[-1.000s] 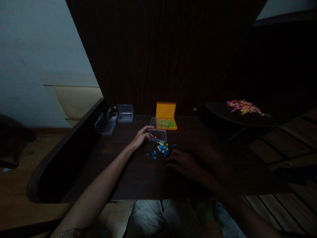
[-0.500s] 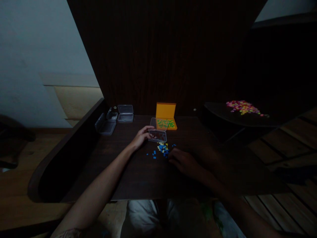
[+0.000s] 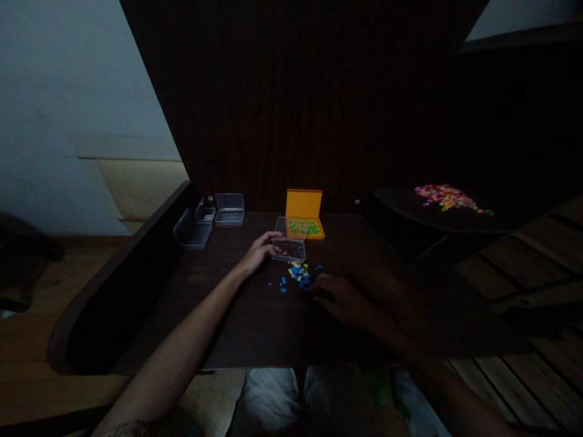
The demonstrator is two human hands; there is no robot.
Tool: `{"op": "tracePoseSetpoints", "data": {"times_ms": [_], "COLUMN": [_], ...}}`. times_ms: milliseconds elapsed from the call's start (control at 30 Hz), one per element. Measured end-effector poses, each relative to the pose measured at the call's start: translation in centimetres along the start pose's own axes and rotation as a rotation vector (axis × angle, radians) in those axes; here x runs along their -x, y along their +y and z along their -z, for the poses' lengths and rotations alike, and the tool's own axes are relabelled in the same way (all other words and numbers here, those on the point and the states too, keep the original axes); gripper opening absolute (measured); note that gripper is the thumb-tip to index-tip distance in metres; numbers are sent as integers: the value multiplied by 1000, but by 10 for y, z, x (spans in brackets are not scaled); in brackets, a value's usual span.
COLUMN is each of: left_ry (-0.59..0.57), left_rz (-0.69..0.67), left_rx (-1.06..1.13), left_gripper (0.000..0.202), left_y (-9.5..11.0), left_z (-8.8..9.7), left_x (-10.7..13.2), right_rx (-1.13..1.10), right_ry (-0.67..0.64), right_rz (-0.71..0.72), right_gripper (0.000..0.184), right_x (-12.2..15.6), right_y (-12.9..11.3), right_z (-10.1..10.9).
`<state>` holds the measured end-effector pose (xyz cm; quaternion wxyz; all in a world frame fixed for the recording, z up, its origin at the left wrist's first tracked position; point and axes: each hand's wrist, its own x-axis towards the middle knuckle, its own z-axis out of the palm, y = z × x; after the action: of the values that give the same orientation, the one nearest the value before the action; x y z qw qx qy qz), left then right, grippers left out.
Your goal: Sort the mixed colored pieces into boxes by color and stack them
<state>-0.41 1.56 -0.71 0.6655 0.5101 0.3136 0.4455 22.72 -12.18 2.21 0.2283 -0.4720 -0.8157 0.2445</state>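
Blue-yellow pieces lie just left of the right hand, grip unclear; left hand holds the clear box beyond them.

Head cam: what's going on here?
A person sits at a dark table. The left hand touches a small open clear box; its grip is too dim to judge. The right hand lies beside a loose pile of blue and yellow pieces, fingers at its edge. Behind stands an open orange box holding green pieces; more clear boxes sit far left, and a multicoloured pile lies off to the right.
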Motion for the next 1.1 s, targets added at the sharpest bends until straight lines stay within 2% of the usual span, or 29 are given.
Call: {"op": "tracePoseSetpoints", "data": {"times_ms": [267, 500, 700, 967, 1100], "left_ry": [-8, 0, 3, 6, -2], "left_rz": [14, 14, 3, 23, 22], "left_rx": [24, 27, 9, 20, 20], "left_gripper": [49, 49, 49, 50, 50], "left_y": [0, 0, 2, 3, 4], "left_z": [1, 0, 0, 1, 0], "left_x": [0, 1, 2, 1, 2], "right_rx": [-12, 56, 65, 92, 109], "right_ry": [-39, -64, -115, -70, -48], "right_rz": [-59, -103, -128, -46, -76], "right_gripper": [18, 15, 4, 13, 14], "right_x": [-3, 12, 16, 8, 8], "right_y": [-2, 5, 6, 6, 3], "right_z": [9, 19, 13, 4, 5]}}
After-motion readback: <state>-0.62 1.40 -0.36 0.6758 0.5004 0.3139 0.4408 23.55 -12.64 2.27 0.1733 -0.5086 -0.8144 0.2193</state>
